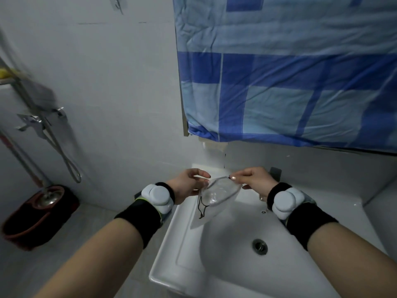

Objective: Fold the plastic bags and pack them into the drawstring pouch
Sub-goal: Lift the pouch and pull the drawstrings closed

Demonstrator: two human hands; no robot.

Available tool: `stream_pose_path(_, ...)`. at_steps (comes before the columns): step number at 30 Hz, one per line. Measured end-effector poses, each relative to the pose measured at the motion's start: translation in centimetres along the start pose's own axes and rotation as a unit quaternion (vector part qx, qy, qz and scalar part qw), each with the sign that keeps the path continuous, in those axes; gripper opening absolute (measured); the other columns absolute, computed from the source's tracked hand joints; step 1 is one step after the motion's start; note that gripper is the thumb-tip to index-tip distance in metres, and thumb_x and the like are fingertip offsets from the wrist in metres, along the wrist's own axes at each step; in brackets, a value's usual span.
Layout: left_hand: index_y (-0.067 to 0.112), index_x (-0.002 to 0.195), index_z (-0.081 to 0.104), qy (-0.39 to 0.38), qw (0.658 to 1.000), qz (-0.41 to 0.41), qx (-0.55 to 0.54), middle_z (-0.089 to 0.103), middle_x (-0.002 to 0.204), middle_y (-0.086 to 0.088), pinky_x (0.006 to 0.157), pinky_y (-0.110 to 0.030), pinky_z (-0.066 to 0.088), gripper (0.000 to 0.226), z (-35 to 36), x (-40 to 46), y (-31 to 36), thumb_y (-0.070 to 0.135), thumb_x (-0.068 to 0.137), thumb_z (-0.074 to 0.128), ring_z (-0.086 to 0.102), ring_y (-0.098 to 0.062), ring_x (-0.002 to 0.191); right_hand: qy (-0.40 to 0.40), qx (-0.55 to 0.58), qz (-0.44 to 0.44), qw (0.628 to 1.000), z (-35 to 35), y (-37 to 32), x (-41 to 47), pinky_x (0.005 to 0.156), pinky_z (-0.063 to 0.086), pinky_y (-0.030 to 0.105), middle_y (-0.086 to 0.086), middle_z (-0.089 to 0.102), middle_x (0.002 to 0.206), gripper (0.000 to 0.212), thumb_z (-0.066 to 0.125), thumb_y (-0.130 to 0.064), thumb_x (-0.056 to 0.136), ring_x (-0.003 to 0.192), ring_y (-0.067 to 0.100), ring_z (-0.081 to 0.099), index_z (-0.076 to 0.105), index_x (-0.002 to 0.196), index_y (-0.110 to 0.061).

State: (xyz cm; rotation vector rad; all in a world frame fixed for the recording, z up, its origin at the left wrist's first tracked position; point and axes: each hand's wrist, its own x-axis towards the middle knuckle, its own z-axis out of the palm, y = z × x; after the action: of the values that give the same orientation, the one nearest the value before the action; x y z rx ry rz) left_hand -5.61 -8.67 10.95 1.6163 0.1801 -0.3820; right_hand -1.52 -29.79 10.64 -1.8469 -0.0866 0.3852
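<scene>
Two hands [187, 186] [253, 179] hold pouch [219, 193] above sink [182, 239]; bucket [36, 214] left.

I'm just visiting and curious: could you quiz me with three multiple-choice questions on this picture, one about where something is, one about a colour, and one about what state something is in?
1. Where is the pouch held?
A. Over the sink
B. On the floor
C. On a shelf

2. What colour is the cloth hanging above the sink?
A. Red
B. Blue check
C. Green

3. How is the pouch's mouth?
A. Tied in a knot
B. Pulled shut
C. Held open

Answers:
1. A, since both hands keep it in the air above the white basin.
2. B, as it shows light and dark blue squares.
3. C, because the left hand and the right hand pinch opposite sides of the rim, spreading it, while the dark cord hangs loose.
</scene>
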Motion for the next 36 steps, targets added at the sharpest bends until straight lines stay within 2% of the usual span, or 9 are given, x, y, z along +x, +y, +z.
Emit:
stream_pose_path(6, 0.015, 0.087, 0.057, -0.002, 1.0, 0.015, 0.018, 0.058, 0.074, -0.002, 0.051, -0.013, 0.047, 0.023, -0.9, -0.7, 1.0, -0.007, 0.089, 0.052, 0.056, -0.001, 0.05, -0.023, -0.038, 0.002, 0.999, 0.1, -0.8, -0.5, 0.065, 0.045, 0.02, 0.001, 0.064, 0.081, 0.023, 0.071, -0.009, 0.08, 0.076, 0.009, 0.054, 0.07, 0.101, -0.004)
stream_pose_path(12, 0.02, 0.084, 0.059, 0.01, 0.997, 0.038, 0.059, 0.06, 0.072, 0.002, 0.065, -0.019, 0.04, 0.024, -1.2, -1.0, 2.0, -0.004, 0.087, 0.056, 0.051, -0.008, 0.067, 0.027, 0.024, -0.007, 0.999, 1.4, -1.8, -1.0, 0.07, 0.046, 0.026, 0.01, 0.064, 0.087, 0.003, 0.069, -0.012, 0.082, 0.079, 0.017, 0.055, 0.066, 0.082, -0.012)
stream_pose_path(15, 0.02, 0.085, 0.059, 0.01, 0.997, 0.04, 0.064, 0.06, 0.071, 0.002, 0.064, -0.019, 0.04, 0.024, -1.2, -1.1, 2.2, -0.003, 0.087, 0.056, 0.051, -0.008, 0.065, 0.021, 0.032, -0.033, 0.999, 1.9, -1.9, -1.2, 0.07, 0.044, 0.029, 0.011, 0.061, 0.082, 0.014, 0.072, -0.005, 0.078, 0.077, 0.021, 0.054, 0.063, 0.076, -0.015)
stream_pose_path(19, 0.019, 0.086, 0.059, -0.001, 0.997, 0.047, 0.062, 0.061, 0.072, 0.001, 0.063, -0.018, 0.043, 0.023, -1.4, -1.4, 2.5, -0.003, 0.087, 0.056, 0.052, -0.009, 0.065, 0.027, 0.044, -0.049, 0.997, 2.3, -2.3, -1.7, 0.065, 0.045, 0.024, 0.006, 0.066, 0.074, 0.022, 0.074, -0.005, 0.076, 0.065, 0.015, 0.062, 0.067, 0.094, -0.016)
stream_pose_path(22, 0.019, 0.085, 0.059, 0.004, 0.996, 0.057, 0.065, 0.061, 0.072, 0.001, 0.064, -0.019, 0.044, 0.021, -1.6, -1.3, 2.7, -0.002, 0.087, 0.059, 0.053, -0.011, 0.067, 0.06, 0.05, -0.046, 0.996, 2.6, -2.6, -1.6, 0.06, 0.047, 0.017, 0.002, 0.068, 0.073, 0.02, 0.071, -0.005, 0.078, 0.061, 0.008, 0.062, 0.07, 0.098, -0.006)
stream_pose_path(25, 0.021, 0.087, 0.059, 0.014, 0.993, 0.055, 0.099, 0.062, 0.078, 0.001, 0.07, -0.024, 0.045, 0.011, -1.8, -1.3, 2.7, 0.016, 0.083, 0.068, 0.054, -0.013, 0.074, 0.097, 0.047, -0.049, 0.993, 2.6, -2.7, -1.4, 0.064, 0.048, 0.025, 0.004, 0.069, 0.072, 0.012, 0.072, -0.008, 0.077, 0.066, 0.016, 0.061, 0.073, 0.088, -0.003)
stream_pose_path(27, 0.021, 0.091, 0.058, 0.009, 0.99, 0.037, 0.137, 0.061, 0.082, 0.002, 0.068, -0.024, 0.045, 0.025, -2.0, -1.3, 2.5, 0.032, 0.076, 0.075, 0.055, -0.013, 0.076, 0.113, 0.05, -0.052, 0.991, 2.5, -2.8, -1.2, 0.071, 0.047, 0.034, 0.008, 0.07, 0.075, 0.005, 0.073, -0.009, 0.077, 0.075, 0.023, 0.063, 0.074, 0.082, -0.008)
stream_pose_path(29, 0.02, 0.095, 0.056, 0.003, 0.987, 0.024, 0.157, 0.061, 0.081, 0.003, 0.066, -0.024, 0.047, 0.037, -1.9, -1.4, 2.2, 0.037, 0.071, 0.079, 0.057, -0.012, 0.075, 0.125, 0.047, -0.049, 0.99, 2.4, -2.9, -1.2, 0.074, 0.048, 0.037, 0.012, 0.072, 0.079, 0.004, 0.072, -0.01, 0.078, 0.077, 0.024, 0.063, 0.074, 0.081, -0.008)
stream_pose_path(36, 0.022, 0.074, 0.059, 0.046, 0.966, 0.117, 0.227, 0.059, 0.072, 0.003, 0.063, -0.02, 0.044, 0.015, -2.0, -1.0, 1.5, 0.013, 0.08, 0.07, 0.052, -0.008, 0.06, 0.132, 0.012, -0.037, 0.991, 2.1, -3.2, -1.6, 0.058, 0.044, 0.024, 0.001, 0.069, 0.072, 0.004, 0.069, -0.015, 0.082, 0.073, 0.012, 0.058, 0.072, 0.079, -0.013)
